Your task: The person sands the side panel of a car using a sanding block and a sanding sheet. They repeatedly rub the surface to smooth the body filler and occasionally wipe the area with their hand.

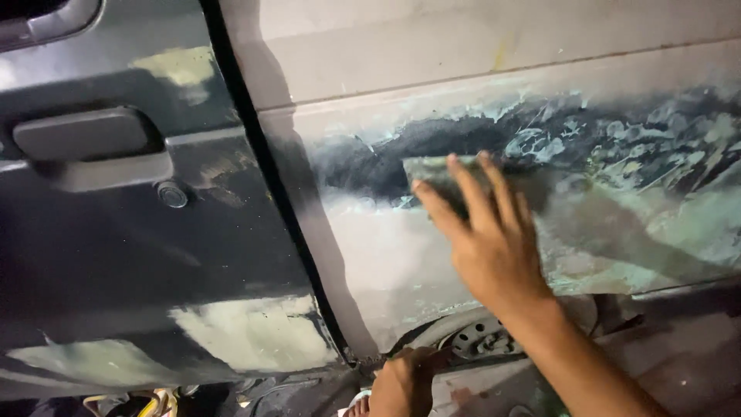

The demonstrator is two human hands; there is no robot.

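My right hand (485,232) presses a greenish sheet of sandpaper (429,171) flat against a car's rear body panel (556,131), fingers spread over it. The panel is pale with filler and shows dark patches where paint remains. My left hand (401,382) is low at the bottom edge, curled against the rim of the wheel arch (432,332); what it grips is unclear.
To the left is a dark car door (116,247) with a door handle (81,135), a round keyhole (172,194) and pale filler patches along its lower edge. A wheel hub (478,340) shows under the arch. Yellow cable (154,403) lies below.
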